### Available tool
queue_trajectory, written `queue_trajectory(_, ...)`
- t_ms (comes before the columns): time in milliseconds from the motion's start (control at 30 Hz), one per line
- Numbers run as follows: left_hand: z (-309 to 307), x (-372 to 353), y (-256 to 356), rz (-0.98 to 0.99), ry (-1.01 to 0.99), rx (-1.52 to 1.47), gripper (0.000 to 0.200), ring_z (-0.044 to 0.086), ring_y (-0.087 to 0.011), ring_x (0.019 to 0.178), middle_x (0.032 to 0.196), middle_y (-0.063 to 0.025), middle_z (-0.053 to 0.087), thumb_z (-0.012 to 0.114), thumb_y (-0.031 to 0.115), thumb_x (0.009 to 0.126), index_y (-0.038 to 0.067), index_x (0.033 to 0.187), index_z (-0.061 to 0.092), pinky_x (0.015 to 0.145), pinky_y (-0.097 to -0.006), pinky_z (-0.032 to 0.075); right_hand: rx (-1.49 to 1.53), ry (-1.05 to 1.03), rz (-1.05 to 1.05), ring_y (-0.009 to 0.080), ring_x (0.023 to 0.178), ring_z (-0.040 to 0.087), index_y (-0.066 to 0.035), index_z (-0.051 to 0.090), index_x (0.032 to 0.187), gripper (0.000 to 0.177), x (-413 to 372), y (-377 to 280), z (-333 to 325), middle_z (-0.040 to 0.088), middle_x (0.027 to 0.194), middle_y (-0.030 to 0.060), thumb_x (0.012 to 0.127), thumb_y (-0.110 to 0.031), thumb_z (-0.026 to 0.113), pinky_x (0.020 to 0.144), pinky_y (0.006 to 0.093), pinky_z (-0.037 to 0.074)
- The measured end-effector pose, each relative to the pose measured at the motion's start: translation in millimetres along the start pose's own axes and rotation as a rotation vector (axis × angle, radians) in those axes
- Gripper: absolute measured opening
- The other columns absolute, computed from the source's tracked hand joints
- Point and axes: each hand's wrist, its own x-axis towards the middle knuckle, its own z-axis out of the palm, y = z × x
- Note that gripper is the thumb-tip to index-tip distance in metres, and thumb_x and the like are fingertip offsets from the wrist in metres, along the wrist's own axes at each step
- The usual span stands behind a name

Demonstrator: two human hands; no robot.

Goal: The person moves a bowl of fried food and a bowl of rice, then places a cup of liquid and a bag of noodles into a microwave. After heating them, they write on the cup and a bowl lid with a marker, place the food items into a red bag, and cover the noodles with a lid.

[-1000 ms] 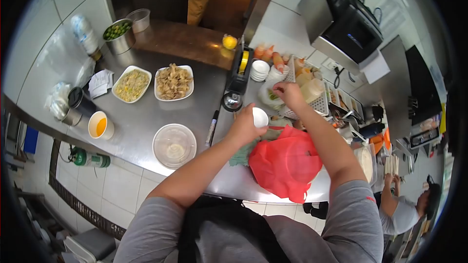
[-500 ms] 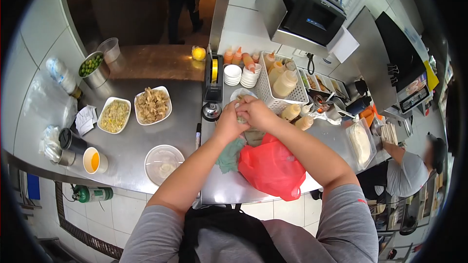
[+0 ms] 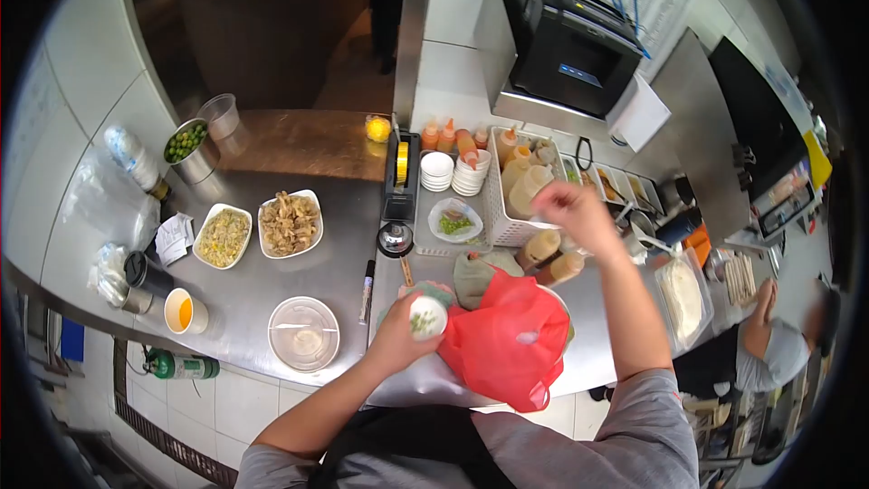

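Observation:
Near the counter's front edge, my left hand (image 3: pixel 398 337) is closed around a small white cup (image 3: pixel 427 318) with chopped green bits in it. My right hand (image 3: pixel 579 215) is raised over the basket's right front corner, close to the squeeze bottles (image 3: pixel 561 267). Its fingers are curled and blurred, so I cannot make out anything in them. A red plastic bag (image 3: pixel 507 340) lies just right of the cup. Behind it is a crumpled grey-green cloth (image 3: pixel 484 278). A small container of chopped greens (image 3: pixel 453 221) with plastic around it stands farther back.
On the left are a bowl of fried rice (image 3: pixel 223 236), a bowl of fried pieces (image 3: pixel 290 224), a lidded clear tub (image 3: pixel 304 333) and a paper cup (image 3: pixel 186 311). A white basket (image 3: pixel 496 208) holds bottles. A co-worker (image 3: pixel 769 344) stands at right.
My hands have parted. The left came back toward me with the white cup; the right moved right and up over the bottles. The container of greens is now uncovered to view.

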Motion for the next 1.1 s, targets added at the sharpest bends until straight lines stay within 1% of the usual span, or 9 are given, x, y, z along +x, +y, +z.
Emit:
queue_trajectory(100, -6, -51, -26, -0.052, 0.055, 0.081, 0.086, 0.056, -0.0389, 0.113, 0.12, -0.0244, 0.057, 0.086, 0.023, 0.068, -0.002, 0.137, 0.041, 0.098, -0.0424, 0.045, -0.013, 0.103, -0.064, 0.0096, 0.084, 0.062, -0.006, 0.064, 0.104, 0.018, 67, 46, -35, 0.068, 0.099, 0.002, 0.086, -0.006, 0.065, 0.078, 0.0264, 0.051)
queue_trajectory(267, -25, -103, -62, -0.264, 0.134, 0.084, 0.091, 0.059, -0.0337, 0.112, 0.12, -0.0215, 0.058, 0.088, 0.019, 0.066, -0.003, 0.139, 0.039, 0.096, -0.04, 0.048, -0.247, -0.144, 0.14, 0.0157, 0.092, 0.063, -0.004, 0.063, 0.111, 0.025, 130, 69, -40, 0.068, 0.104, 0.0064, 0.091, -0.019, 0.062, 0.085, 0.0289, 0.049)
queue_trajectory(500, -66, -96, -94, -0.373, 0.283, -0.043, 0.09, 0.058, -0.0267, 0.112, 0.128, -0.0189, 0.054, 0.077, 0.002, 0.068, -0.002, 0.146, 0.032, 0.097, -0.0367, 0.048, -0.322, -0.056, -0.031, 0.0184, 0.09, 0.062, -0.001, 0.066, 0.099, 0.016, 30, 42, -48, 0.067, 0.097, 0.01, 0.087, -0.013, 0.065, 0.079, 0.0327, 0.049)
queue_trajectory(567, -72, -93, -107, -0.357, 0.314, 0.015, 0.09, 0.058, -0.0279, 0.112, 0.127, -0.0184, 0.054, 0.077, 0.002, 0.068, -0.001, 0.146, 0.032, 0.098, -0.0366, 0.048, -0.517, 0.19, -0.079, 0.0305, 0.085, 0.063, 0.001, 0.068, 0.09, 0.014, 3, 57, -50, 0.066, 0.089, 0.017, 0.08, -0.009, 0.069, 0.078, 0.0378, 0.05)
queue_trajectory(633, -67, -85, -101, -0.336, 0.253, 0.07, 0.091, 0.058, -0.0291, 0.113, 0.128, -0.019, 0.054, 0.079, 0.003, 0.068, -0.001, 0.146, 0.032, 0.099, -0.0373, 0.047, -0.432, 0.117, 0.149, 0.0298, 0.091, 0.062, -0.001, 0.07, 0.087, 0.023, -11, 83, -33, 0.066, 0.091, 0.0131, 0.081, -0.023, 0.073, 0.08, 0.0413, 0.048)
queue_trajectory(700, -49, -80, -96, -0.323, 0.184, 0.051, 0.093, 0.058, -0.0295, 0.114, 0.129, -0.0192, 0.052, 0.081, 0.006, 0.067, -0.001, 0.146, 0.032, 0.099, -0.0378, 0.046, -1.004, -0.027, 0.144, 0.0248, 0.09, 0.063, -0.006, 0.071, 0.077, 0.037, -21, 87, -3, 0.066, 0.09, 0.0078, 0.074, -0.042, 0.078, 0.079, 0.0425, 0.044)
queue_trajectory(800, -22, -67, -70, -0.338, 0.111, -0.071, 0.095, 0.055, -0.0287, 0.118, 0.127, -0.0187, 0.052, 0.085, 0.01, 0.068, -0.001, 0.145, 0.031, 0.101, -0.0382, 0.045, -1.146, -0.068, 0.311, 0.0226, 0.097, 0.062, -0.008, 0.074, 0.082, 0.052, -13, 92, 35, 0.066, 0.094, 0.0069, 0.065, -0.057, 0.078, 0.081, 0.0445, 0.041)
queue_trajectory(1033, -8, -67, -54, -0.259, 0.003, -0.062, 0.093, 0.056, -0.03, 0.118, 0.129, -0.0202, 0.051, 0.084, 0.013, 0.069, -0.001, 0.144, 0.032, 0.1, -0.0392, 0.045, -1.085, 0.098, 0.233, 0.0233, 0.097, 0.06, -0.007, 0.072, 0.09, 0.05, -43, 80, 37, 0.064, 0.098, 0.0068, 0.064, -0.048, 0.081, 0.081, 0.0428, 0.041)
queue_trajectory(1100, -18, -69, -58, -0.244, -0.011, -0.093, 0.092, 0.056, -0.03, 0.118, 0.128, -0.0199, 0.051, 0.084, 0.012, 0.069, -0.001, 0.144, 0.033, 0.1, -0.039, 0.045, -0.904, 0.428, 0.161, 0.0259, 0.099, 0.059, -0.007, 0.07, 0.098, 0.051, -62, 57, 25, 0.063, 0.101, 0.0068, 0.059, -0.036, 0.086, 0.084, 0.0448, 0.039)
